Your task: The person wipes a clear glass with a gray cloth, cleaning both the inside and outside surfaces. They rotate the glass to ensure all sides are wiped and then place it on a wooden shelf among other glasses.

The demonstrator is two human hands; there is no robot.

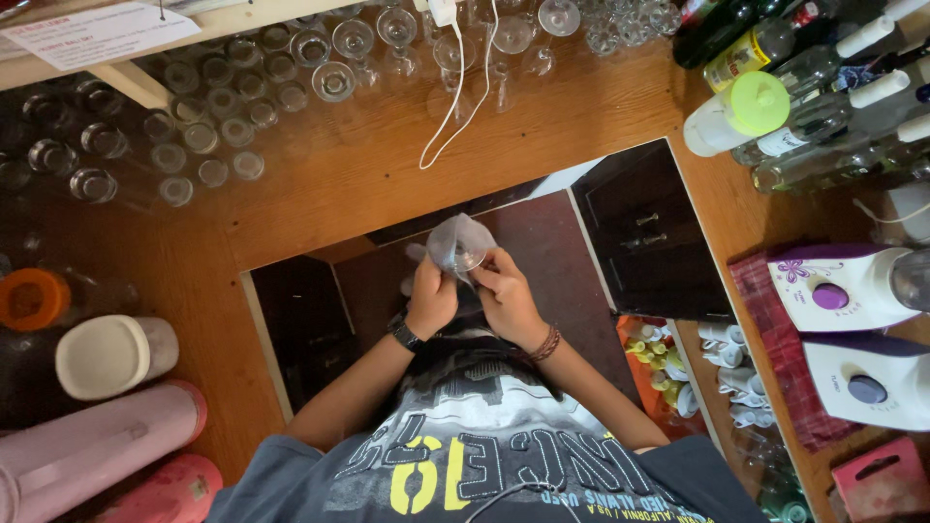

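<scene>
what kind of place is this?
Likely a bar or drinks counter: rows of glasses on the wooden counter, bottles at the side, blenders. Both hands hold a glass.

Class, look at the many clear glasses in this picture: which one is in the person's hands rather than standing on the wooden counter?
The clear glass at the picture's centre, held between the left hand and right hand. All the others stand in rows on the wooden counter.

We see rows of upturned glasses along the wooden counter's far edge, bottles at its right corner, two white blenders on the right side, and pink rolls at the left edge.
</scene>
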